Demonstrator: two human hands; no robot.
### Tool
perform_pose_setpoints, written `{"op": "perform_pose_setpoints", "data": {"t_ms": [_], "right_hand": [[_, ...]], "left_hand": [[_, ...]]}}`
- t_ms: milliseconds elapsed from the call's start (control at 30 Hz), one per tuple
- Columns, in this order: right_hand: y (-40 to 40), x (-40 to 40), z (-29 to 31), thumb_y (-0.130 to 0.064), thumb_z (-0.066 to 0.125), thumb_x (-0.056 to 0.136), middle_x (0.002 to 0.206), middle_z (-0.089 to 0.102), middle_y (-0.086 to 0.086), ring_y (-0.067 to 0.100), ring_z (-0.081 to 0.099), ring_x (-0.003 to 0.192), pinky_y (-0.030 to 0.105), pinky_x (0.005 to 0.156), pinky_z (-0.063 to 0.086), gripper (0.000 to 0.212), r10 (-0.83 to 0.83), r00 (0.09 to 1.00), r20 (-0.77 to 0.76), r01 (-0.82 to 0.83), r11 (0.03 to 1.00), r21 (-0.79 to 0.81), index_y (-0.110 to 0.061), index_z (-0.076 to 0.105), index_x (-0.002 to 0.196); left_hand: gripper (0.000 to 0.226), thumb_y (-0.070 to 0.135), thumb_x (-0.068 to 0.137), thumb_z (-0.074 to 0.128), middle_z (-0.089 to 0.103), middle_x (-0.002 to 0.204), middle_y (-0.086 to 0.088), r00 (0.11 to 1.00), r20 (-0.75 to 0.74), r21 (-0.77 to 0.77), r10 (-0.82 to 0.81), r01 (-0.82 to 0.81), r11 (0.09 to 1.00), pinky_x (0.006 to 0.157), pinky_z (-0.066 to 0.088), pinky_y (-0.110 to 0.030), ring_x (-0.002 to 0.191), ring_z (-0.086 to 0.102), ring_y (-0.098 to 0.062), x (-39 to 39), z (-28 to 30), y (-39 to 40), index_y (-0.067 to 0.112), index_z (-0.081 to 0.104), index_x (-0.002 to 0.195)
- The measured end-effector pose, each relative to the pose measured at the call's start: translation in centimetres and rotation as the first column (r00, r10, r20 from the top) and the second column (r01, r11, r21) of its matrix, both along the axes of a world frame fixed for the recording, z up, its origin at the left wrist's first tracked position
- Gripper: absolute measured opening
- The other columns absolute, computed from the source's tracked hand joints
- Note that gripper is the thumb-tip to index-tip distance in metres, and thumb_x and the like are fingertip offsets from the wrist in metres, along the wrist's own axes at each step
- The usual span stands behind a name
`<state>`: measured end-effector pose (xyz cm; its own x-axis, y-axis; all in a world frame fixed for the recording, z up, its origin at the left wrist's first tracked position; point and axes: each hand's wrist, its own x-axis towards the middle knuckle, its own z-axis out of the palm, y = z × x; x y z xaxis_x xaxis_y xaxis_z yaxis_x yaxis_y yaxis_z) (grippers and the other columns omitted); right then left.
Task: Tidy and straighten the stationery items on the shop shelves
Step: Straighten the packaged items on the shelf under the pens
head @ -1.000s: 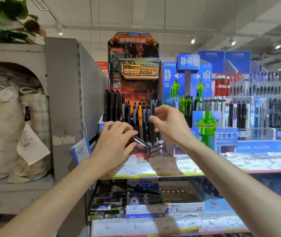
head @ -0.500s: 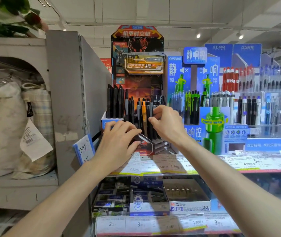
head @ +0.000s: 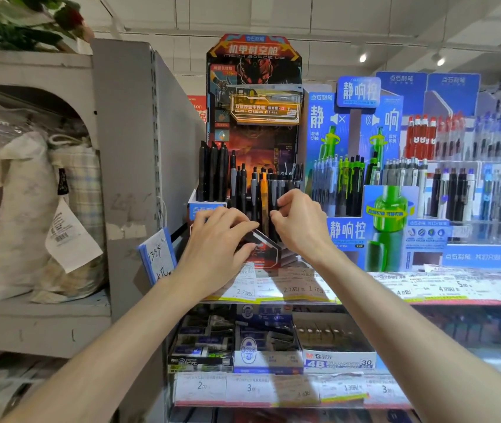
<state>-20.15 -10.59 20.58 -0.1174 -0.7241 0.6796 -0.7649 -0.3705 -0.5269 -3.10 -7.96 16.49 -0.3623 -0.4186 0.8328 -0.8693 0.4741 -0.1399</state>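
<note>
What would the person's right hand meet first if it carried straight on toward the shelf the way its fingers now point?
Probably the dark pens standing in the mech-themed display. The right hand points left and back at them, fingertips seemingly already pinching one, though depth is unclear.
</note>
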Motion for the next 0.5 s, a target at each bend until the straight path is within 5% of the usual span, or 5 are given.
{"op": "perform_pose_setpoints", "data": {"t_ms": [167,267,500], "right_hand": [[1.9,-0.6,-0.7,-0.031,0.060,0.095,0.090,0.064,-0.007,0.019,0.065,0.099,0.044,0.095,0.051,0.031,0.073,0.996,-0.043,-0.072,0.997,0.029,-0.015,0.060,0.122],[3.7,-1.3,-1.3,-0.038,0.060,0.094,0.113,0.067,-0.003,0.015,0.063,0.103,0.038,0.093,0.053,0.040,0.131,0.989,-0.069,-0.130,0.991,0.019,-0.017,0.057,0.128],[8.4,-3.4,-6.1,-0.031,0.063,0.093,0.106,0.066,-0.009,0.006,0.063,0.092,0.034,0.085,0.054,0.022,0.233,0.970,-0.075,-0.243,0.952,-0.183,-0.021,0.064,0.113]], "left_hand": [[0.039,0.037,0.093,0.060,0.058,0.121,0.012,0.991,-0.087,0.074,-0.099,0.105,0.992,0.101,0.035,-0.034,0.118,0.048,-0.011,0.2,-0.1,0.6,0.025,0.060,0.130],[0.034,0.033,0.093,0.061,0.058,0.122,0.014,0.959,-0.215,0.084,-0.186,0.208,0.975,0.103,0.040,-0.035,0.118,0.048,-0.007,0.5,-0.5,1.8,0.025,0.061,0.127],[0.024,0.021,0.094,0.064,0.061,0.112,0.010,0.850,-0.455,0.073,-0.265,0.332,0.940,0.087,0.050,-0.026,0.106,0.059,-0.007,1.1,-4.3,6.8,0.020,0.065,0.118]]}}
